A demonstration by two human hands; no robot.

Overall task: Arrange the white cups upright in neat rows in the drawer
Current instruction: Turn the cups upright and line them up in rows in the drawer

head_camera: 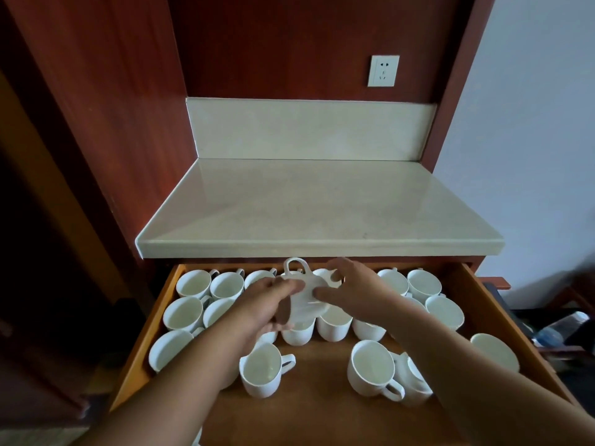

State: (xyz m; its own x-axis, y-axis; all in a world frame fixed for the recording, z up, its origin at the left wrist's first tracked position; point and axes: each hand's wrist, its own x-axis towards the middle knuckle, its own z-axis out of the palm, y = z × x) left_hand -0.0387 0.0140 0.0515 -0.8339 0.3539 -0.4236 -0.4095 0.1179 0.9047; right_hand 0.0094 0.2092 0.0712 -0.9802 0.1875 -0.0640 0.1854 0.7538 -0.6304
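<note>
An open wooden drawer (317, 400) holds several white cups. My left hand (267, 304) grips a tilted white cup (306, 299) above the middle rows, its handle pointing up. My right hand (354, 289) pinches the same cup from the right, thumb on its side, fingers curled over white ceramic behind it. Upright cups stand in rows at the back left (193, 283) and back right (423, 281). In front, one loose cup (260, 368) stands upright. Another (373, 365) leans, with a cup on its side (415, 378) next to it.
A pale stone countertop (315, 204) overhangs the drawer's back edge. A wall socket (383, 70) sits on the red wood panel above. Another white cup (494, 350) leans at the drawer's right wall. Bare drawer floor shows at the front centre.
</note>
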